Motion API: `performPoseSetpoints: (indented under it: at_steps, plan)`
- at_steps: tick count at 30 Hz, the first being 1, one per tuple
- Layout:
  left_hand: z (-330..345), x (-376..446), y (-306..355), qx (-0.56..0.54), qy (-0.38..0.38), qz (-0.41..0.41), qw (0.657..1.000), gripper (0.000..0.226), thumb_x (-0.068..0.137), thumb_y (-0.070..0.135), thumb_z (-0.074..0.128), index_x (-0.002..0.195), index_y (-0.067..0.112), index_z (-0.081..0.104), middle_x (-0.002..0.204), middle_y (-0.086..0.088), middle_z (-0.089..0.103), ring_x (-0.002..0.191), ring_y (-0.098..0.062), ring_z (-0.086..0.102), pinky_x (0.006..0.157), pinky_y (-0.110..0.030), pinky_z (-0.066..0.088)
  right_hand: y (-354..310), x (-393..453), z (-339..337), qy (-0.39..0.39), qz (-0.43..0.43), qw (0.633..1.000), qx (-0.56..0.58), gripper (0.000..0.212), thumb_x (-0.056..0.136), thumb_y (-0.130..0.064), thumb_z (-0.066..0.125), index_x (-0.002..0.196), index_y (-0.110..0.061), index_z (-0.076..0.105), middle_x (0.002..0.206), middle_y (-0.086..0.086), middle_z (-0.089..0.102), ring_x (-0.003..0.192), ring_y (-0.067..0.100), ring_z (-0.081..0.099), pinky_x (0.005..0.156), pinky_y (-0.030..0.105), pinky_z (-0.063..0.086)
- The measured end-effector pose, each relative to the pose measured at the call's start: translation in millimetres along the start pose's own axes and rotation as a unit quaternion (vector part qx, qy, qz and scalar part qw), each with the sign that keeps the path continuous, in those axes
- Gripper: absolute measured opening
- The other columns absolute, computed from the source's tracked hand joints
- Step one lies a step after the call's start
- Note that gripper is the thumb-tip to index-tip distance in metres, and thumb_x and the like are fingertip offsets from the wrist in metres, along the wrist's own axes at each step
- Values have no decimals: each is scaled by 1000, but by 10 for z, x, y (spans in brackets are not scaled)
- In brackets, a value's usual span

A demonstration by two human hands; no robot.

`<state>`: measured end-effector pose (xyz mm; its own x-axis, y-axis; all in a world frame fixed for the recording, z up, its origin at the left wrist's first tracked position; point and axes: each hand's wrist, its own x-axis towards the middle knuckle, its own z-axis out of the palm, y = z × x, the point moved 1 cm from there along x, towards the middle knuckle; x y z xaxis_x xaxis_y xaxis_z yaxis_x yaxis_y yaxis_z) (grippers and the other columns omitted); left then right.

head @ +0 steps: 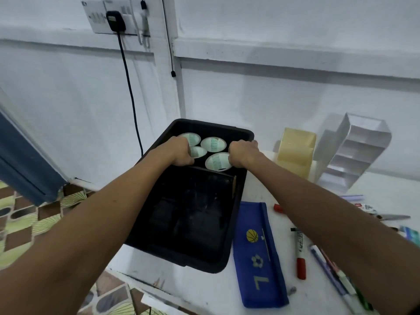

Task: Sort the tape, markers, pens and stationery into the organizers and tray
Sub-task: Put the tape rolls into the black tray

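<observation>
Gripping tape rolls, fingers of left hand [179, 151] and right hand [244, 154] curled, four rolls [213, 143] in black tray [193, 258]

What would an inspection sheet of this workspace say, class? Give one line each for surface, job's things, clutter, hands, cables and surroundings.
Surface: white table, scuffed, against a white wall.
Job's things: black tray overhanging the table's left edge, four tape rolls at its far end; red-capped marker and pens loose on the right; white organizer and yellow organizer at the back.
Clutter: blue pencil case beside the tray; scissors at the right edge.
Hands: left hand and right hand both reach into the tray, fingers curled at the tape rolls.
Cables: black cable hanging from a wall socket.
Surroundings: patterned floor at left.
</observation>
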<state>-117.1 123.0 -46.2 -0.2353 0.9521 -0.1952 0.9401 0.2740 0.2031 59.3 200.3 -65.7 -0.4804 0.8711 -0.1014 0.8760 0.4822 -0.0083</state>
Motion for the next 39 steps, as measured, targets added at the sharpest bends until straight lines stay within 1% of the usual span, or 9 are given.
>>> performPoseSetpoints:
  at_steps: [3, 8, 12, 18, 23, 27, 30, 33, 39]
  plan:
    - [13, 23, -29, 1, -17, -13, 1000, 26, 78, 34, 65, 83, 10, 73, 86, -8, 67, 80, -24, 63, 71, -29, 49, -23, 41, 71, 15, -15, 999, -45, 10, 83, -8, 49, 85, -17, 53, 93, 5, 63, 99, 27, 58, 99, 43, 29]
    - [28, 54, -38, 3, -41, -21, 999, 26, 80, 37, 63, 79, 10, 63, 85, -6, 63, 78, -23, 60, 67, -29, 44, 8, 97, 229, 28, -17, 998, -56, 20, 84, -10, 50, 100, -16, 60, 101, 8, 64, 106, 29, 53, 100, 47, 27]
    - [31, 75, -32, -13, -80, -20, 997, 27, 82, 34, 58, 67, 12, 59, 73, -4, 62, 68, -18, 60, 59, -27, 41, 21, 122, 245, 70, -19, 997, -37, 18, 85, -9, 51, 97, -16, 62, 98, 6, 66, 101, 28, 57, 100, 45, 28]
    - [40, 106, -76, -43, -102, 5, 994, 27, 85, 36, 57, 71, 15, 64, 80, -3, 66, 78, -18, 63, 75, -30, 48, 98, 124, 294, 108, -28, 993, 30, 21, 83, -9, 53, 91, -23, 65, 91, -2, 69, 90, 23, 62, 95, 42, 29]
    - [129, 121, 16, -8, -109, 11, 994, 32, 89, 37, 51, 64, 18, 53, 71, 2, 56, 77, -20, 57, 71, -29, 40, 65, 128, 288, 103, -36, 994, 3, 21, 83, -7, 50, 84, -21, 65, 83, -1, 67, 87, 24, 62, 96, 44, 28]
    - [143, 121, 40, -9, -103, 9, 995, 31, 90, 38, 51, 66, 17, 52, 78, -1, 55, 82, -21, 56, 73, -29, 40, 122, 140, 288, 70, -46, 996, 11, 25, 84, -11, 51, 96, -23, 69, 96, -3, 70, 95, 22, 61, 98, 45, 26]
    - [130, 103, 73, 35, -81, 13, 996, 28, 90, 37, 50, 78, 13, 56, 86, -4, 57, 84, -23, 54, 75, -30, 41, 146, 89, 272, 83, -54, 995, 11, 28, 88, -14, 45, 105, -19, 68, 106, 2, 68, 104, 26, 54, 97, 45, 30]
    - [68, 47, 211, 73, -19, 23, 997, 24, 87, 34, 52, 69, 17, 53, 86, -4, 58, 82, -24, 54, 72, -32, 43, 215, -47, 192, 129, -67, 986, 76, 32, 91, -17, 43, 113, -14, 66, 115, 8, 65, 109, 30, 50, 95, 43, 37]
    - [-81, -71, 848, 23, 94, 100, 990, 24, 85, 29, 52, 91, 13, 70, 94, -7, 69, 86, -28, 63, 77, -37, 54, 709, -620, -162, 175, -74, 944, 271, 27, 88, -9, 52, 108, -4, 70, 110, 10, 70, 96, 21, 64, 88, 22, 45]
